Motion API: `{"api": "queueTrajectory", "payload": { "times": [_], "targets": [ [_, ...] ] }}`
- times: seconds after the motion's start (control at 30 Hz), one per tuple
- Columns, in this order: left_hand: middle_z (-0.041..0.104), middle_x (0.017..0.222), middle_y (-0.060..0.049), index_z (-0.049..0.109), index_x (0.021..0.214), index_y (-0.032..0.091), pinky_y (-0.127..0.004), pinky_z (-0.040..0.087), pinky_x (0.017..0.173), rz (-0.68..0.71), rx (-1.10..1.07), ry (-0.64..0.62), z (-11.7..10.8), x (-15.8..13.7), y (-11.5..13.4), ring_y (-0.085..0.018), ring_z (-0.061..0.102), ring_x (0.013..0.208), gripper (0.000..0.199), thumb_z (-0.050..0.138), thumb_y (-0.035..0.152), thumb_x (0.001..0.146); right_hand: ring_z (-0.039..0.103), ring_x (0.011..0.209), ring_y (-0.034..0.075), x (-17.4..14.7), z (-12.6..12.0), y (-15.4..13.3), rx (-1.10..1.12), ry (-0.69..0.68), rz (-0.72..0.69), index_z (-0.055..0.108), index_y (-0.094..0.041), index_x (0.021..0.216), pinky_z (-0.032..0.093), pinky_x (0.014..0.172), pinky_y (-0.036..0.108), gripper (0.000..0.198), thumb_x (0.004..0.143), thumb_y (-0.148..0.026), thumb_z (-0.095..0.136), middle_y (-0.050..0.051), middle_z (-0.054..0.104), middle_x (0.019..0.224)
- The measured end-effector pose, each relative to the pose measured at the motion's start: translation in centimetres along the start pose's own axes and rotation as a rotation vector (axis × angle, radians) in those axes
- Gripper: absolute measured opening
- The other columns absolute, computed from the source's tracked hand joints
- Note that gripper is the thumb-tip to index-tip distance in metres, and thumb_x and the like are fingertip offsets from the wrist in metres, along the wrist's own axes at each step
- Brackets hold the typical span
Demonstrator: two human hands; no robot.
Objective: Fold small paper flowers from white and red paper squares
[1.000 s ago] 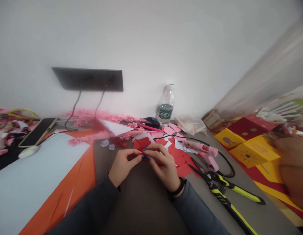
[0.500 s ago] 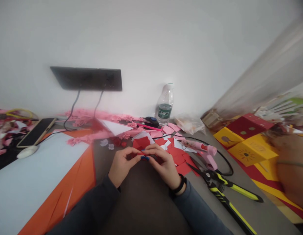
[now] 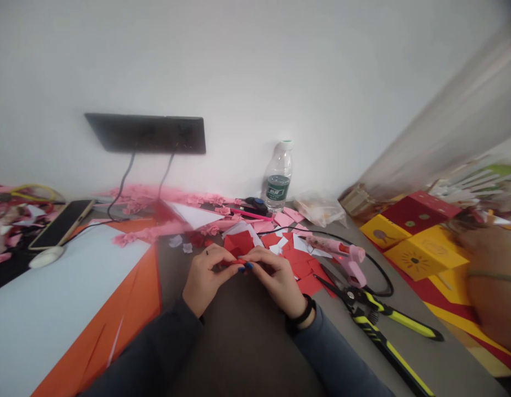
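Note:
Between my fingertips, low over the grey table, is a small piece of red paper (image 3: pixel 237 262), mostly covered by the fingers. My left hand (image 3: pixel 208 274) pinches it from the left side. My right hand (image 3: pixel 279 278), with a black band at the wrist, pinches it from the right, and the two thumbs nearly meet. Just beyond the hands lie red paper squares (image 3: pixel 296 259) and a darker red sheet (image 3: pixel 238 242). Small paper flowers in red and white (image 3: pixel 187 248) rest behind my left hand.
A pink glue gun (image 3: pixel 342 255) with a lit red light and yellow-black shears (image 3: pixel 375 309) lie at right. A water bottle (image 3: pixel 278 182) stands by the wall. Orange and pale sheets (image 3: pixel 135 286), a phone (image 3: pixel 63 223) and a mouse (image 3: pixel 46 257) are left. Another person's arm (image 3: pixel 495 281) is far right.
My fingers have shifted slightly around the red paper; the left index finger is bent more and the right fingers have drawn in. Surrounding objects stay in place.

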State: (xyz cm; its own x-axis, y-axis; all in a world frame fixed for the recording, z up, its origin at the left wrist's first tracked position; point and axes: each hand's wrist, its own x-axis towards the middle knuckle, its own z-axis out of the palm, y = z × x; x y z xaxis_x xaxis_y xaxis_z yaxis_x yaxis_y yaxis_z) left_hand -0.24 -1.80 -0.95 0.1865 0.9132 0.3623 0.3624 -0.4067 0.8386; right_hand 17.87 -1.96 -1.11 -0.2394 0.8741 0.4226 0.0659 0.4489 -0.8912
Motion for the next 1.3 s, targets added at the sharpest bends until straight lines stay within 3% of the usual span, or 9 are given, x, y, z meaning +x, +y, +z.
{"api": "queueTrajectory", "payload": {
  "times": [0.17,0.3,0.5,0.83,1.3],
  "targets": [
    [0.064,0.077,0.0,0.065,0.081,0.019,-0.024,0.041,0.062,-0.029,0.011,0.01,-0.04,0.15,0.61,-0.014,0.055,0.067,0.004,0.068,0.019,0.079,0.064,0.073,0.019,-0.04,-0.03,0.1,-0.089,0.006,-0.014,0.074,-0.02,0.09,0.051,0.066,0.031,0.023,0.092,-0.036,0.058,0.007,0.069,0.079],
    [0.063,0.084,-0.003,0.064,0.08,0.018,-0.024,0.044,0.067,-0.038,-0.116,-0.031,0.13,0.36,0.71,-0.016,0.059,0.077,0.001,0.064,0.017,0.08,0.064,0.07,0.018,-0.1,0.12,0.26,-0.096,0.064,0.01,0.072,-0.019,0.082,0.051,0.064,0.029,0.02,0.089,-0.035,0.062,0.006,0.069,0.076],
    [0.061,0.081,-0.002,0.06,0.082,0.017,-0.024,0.048,0.071,-0.166,-0.249,-0.107,0.36,0.51,0.79,-0.016,0.06,0.079,0.004,0.061,0.021,0.081,0.058,0.057,0.014,-0.26,0.32,0.18,-0.111,0.118,0.09,0.068,-0.018,0.076,0.045,0.051,0.024,0.021,0.087,-0.035,0.064,0.003,0.066,0.067],
    [0.065,0.08,-0.002,0.067,0.08,0.018,-0.025,0.042,0.064,-0.002,0.021,-0.068,-0.14,0.41,0.84,-0.015,0.056,0.07,0.006,0.062,0.016,0.082,0.061,0.059,0.015,-0.26,0.25,0.25,-0.043,0.086,0.123,0.068,-0.018,0.078,0.046,0.055,0.025,0.016,0.085,-0.033,0.065,0.003,0.068,0.068],
    [0.064,0.078,-0.002,0.065,0.079,0.017,-0.025,0.042,0.063,0.083,0.058,-0.034,0.05,0.29,0.74,-0.015,0.056,0.071,0.009,0.06,0.01,0.081,0.064,0.069,0.017,-0.25,0.2,0.57,-0.093,0.119,0.058,0.068,-0.019,0.083,0.049,0.063,0.028,0.007,0.085,-0.025,0.065,0.004,0.07,0.077]
  ]
}}
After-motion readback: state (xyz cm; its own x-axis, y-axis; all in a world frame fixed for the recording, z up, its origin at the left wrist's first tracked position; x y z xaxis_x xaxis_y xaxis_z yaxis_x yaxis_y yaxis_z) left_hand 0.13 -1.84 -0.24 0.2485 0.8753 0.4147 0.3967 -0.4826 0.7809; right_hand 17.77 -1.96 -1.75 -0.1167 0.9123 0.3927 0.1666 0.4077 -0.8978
